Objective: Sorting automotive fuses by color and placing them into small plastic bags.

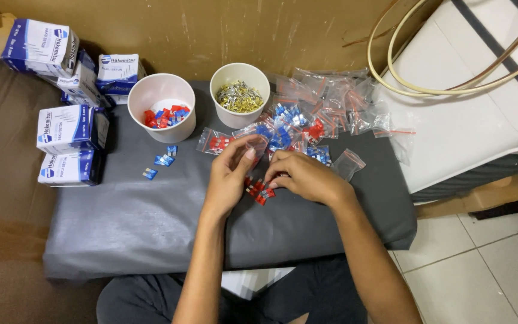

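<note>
Work surface: grey mat (151, 222) laid over a low support, brown board behind its far edge.

Left hand (230, 174): near the mat's middle, fingers pinching a small clear bag (258, 146) held open at its mouth.

Right hand (304, 176): just beside the left, fingertips curled down onto a loose cluster of red pieces (260, 192) on the mat; whether it grips one cannot be told.

Far edge, left to right: white cup of red and blue pieces (162, 108); white cup of metal pins (240, 95); heap of filled small bags (313, 117) toward the far right corner.

Strays: blue pieces (162, 159) in front of the first cup.

Off the left edge: stacked white-and-blue boxes (67, 129).

Step in hand, by judgement: bagging red pieces. The next move calls for a clean pinch and a steady bag mouth
</note>
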